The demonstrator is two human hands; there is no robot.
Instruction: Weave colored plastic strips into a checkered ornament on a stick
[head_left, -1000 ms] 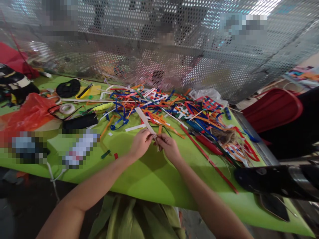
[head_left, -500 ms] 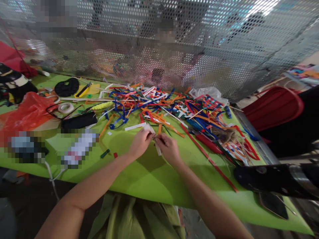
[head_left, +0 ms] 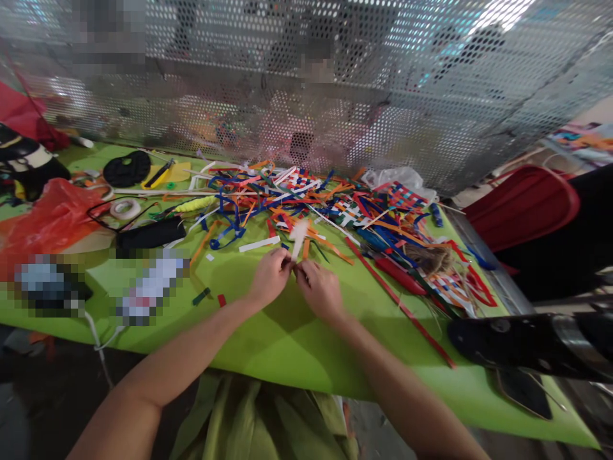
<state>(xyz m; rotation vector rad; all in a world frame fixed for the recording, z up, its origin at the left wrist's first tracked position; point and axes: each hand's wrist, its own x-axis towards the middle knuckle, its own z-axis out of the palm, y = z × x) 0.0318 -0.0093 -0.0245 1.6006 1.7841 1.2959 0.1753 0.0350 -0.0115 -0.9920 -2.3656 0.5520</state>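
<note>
A small white strip (head_left: 299, 237) stands up between my hands, its lower end pinched in my fingertips and its upper end blurred. My left hand (head_left: 271, 276) is closed on the strip from the left. From the right, my right hand (head_left: 320, 286) meets it with fingers curled together at the same spot. Just beyond lies a loose white strip (head_left: 259, 244) on the green tabletop (head_left: 249, 358). Behind the hands spreads a tangled heap of coloured strips (head_left: 253, 198), with small woven pieces (head_left: 352, 212) among them.
At left are an orange plastic bag (head_left: 45, 211), a tape roll (head_left: 125, 207), glasses, a black pouch (head_left: 151, 234) and a yellow cutter (head_left: 159, 174). A long red strip (head_left: 402, 306) and a black arm-like bar (head_left: 517, 345) lie right. A perforated metal screen (head_left: 239, 96) borders the back.
The white strip has turned: its lower tail no longer hangs below my hands, and it now points up and away. My right hand has shifted slightly, with its knuckles rolled over.
</note>
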